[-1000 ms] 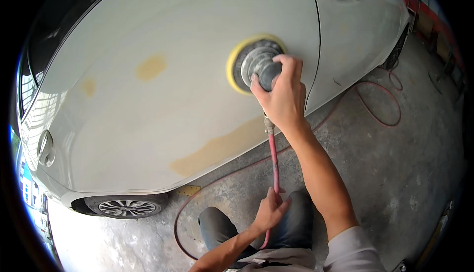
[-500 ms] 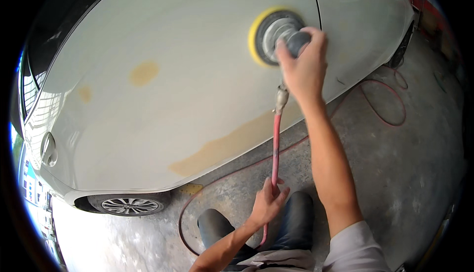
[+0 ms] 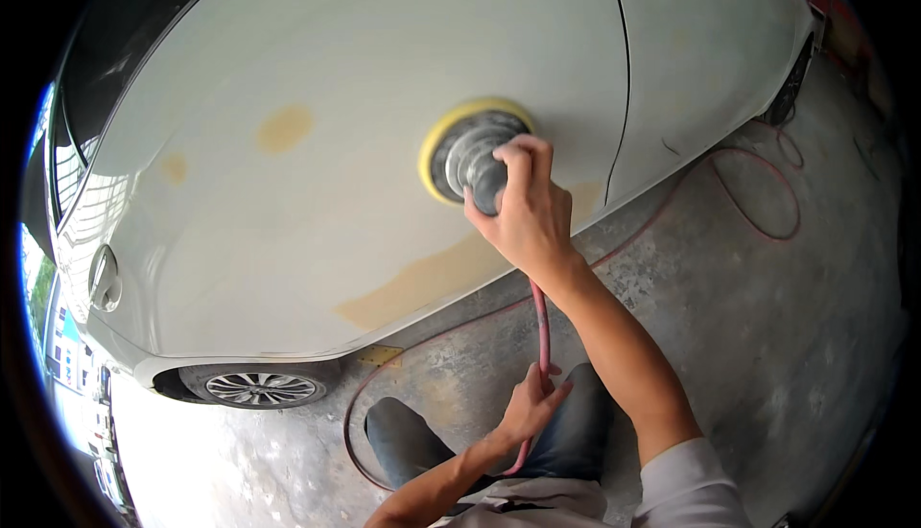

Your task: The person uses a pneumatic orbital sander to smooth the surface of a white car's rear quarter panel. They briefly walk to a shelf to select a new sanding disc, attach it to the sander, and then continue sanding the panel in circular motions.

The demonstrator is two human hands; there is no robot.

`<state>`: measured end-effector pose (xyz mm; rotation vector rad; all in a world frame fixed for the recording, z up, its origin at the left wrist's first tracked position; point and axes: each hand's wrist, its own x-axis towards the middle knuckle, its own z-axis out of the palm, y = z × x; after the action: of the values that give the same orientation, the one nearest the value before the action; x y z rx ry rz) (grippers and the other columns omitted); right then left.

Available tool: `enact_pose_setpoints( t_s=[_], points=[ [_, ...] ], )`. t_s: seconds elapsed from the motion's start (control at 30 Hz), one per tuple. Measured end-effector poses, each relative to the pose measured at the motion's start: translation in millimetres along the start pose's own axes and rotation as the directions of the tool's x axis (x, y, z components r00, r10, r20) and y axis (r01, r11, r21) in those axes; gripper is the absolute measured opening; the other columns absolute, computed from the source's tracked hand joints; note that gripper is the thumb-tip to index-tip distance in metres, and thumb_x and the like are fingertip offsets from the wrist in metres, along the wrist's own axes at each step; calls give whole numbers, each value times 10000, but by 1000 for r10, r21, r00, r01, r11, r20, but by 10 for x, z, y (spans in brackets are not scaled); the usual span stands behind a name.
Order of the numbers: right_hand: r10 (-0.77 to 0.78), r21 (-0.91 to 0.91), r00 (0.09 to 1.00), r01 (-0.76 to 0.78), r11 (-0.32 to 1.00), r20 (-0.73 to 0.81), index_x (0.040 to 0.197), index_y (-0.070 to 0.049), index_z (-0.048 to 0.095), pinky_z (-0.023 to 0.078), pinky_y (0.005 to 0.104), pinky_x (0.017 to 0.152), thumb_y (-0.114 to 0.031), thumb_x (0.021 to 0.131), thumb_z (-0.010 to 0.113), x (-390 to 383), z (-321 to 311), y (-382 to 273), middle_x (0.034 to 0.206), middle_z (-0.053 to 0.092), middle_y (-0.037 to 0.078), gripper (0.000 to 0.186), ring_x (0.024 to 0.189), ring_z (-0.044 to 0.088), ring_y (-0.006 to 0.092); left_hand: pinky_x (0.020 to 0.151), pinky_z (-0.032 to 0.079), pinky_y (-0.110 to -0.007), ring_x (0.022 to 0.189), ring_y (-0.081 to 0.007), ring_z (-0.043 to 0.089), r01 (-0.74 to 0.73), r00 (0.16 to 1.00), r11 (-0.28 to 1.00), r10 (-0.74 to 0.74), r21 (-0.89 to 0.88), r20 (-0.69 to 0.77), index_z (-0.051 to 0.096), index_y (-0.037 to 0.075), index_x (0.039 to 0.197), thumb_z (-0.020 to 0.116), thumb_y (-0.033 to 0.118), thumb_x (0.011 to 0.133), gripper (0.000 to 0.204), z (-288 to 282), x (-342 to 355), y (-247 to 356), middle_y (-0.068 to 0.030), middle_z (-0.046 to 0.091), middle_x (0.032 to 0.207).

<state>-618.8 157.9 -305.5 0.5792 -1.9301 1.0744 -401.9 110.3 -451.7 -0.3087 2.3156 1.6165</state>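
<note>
My right hand (image 3: 531,204) is wrapped round the dark head of an air sander (image 3: 477,151) with a yellow-edged round pad. The pad lies against the whitish side of a car (image 3: 278,240), left of a door seam. Below it, my left hand (image 3: 531,403) is closed round the red air hose (image 3: 543,331), which runs up behind my right wrist. Tan filler patches mark the panel: a long one (image 3: 413,290) along the lower edge, and two small ones, an oval (image 3: 285,129) and a fainter spot (image 3: 174,167), further left. My right hand hides the hose's joint with the sander.
The hose trails over the grey concrete floor (image 3: 748,336) and loops (image 3: 794,211) at the right. A wheel (image 3: 261,388) stands at lower left, with a yellow plate (image 3: 382,355) beside it. Door handles (image 3: 106,277) stick out at left and upper right. My knees are bent below the car.
My right hand has brought the sander left and down across the panel, toward the long tan patch. My left hand stays on the hose, only slightly shifted.
</note>
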Motion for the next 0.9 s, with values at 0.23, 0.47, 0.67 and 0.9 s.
enact_pose_setpoints(
  t_s=[0.23, 0.47, 0.67, 0.9],
  points=[
    [326, 100, 900, -311, 945, -288, 1200, -45, 483, 519, 426, 732, -315, 842, 778, 739, -415, 721, 1057, 539, 109, 536, 826, 621, 283, 574, 423, -320, 623, -118, 486, -179, 979, 982, 184, 57, -83, 574, 52, 1147, 731, 284, 916, 363, -332, 80, 472, -15, 503, 681],
    [154, 121, 973, -135, 983, -170, 1206, -47, 479, 540, 385, 565, -291, 820, 788, 211, 66, -133, 1093, 523, 113, 551, 626, 620, 220, 605, 450, -357, 624, -170, 540, -64, 991, 998, 64, 3, -120, 583, 52, 1160, 709, 317, 916, 382, -488, -133, -207, -65, 523, 685],
    [-8, 25, 997, 10, 1000, -81, 1177, -53, 492, 569, 384, 539, -265, 799, 814, -28, 366, -639, 1150, 515, 154, 540, 648, 668, 257, 559, 418, -303, 625, -99, 497, -52, 993, 999, 52, -4, -110, 575, 52, 1140, 740, 267, 910, 355, -647, -279, -460, 13, 500, 680],
    [11, 8, 996, -10, 1000, -85, 1171, -53, 479, 564, 412, 557, -269, 822, 799, -56, 354, -768, 1125, 513, 152, 521, 624, 663, 290, 549, 413, -311, 601, -106, 487, -145, 983, 989, 142, -18, -115, 566, 39, 1143, 728, 269, 923, 357, -819, -462, -424, 2, 493, 664]
  ],
)
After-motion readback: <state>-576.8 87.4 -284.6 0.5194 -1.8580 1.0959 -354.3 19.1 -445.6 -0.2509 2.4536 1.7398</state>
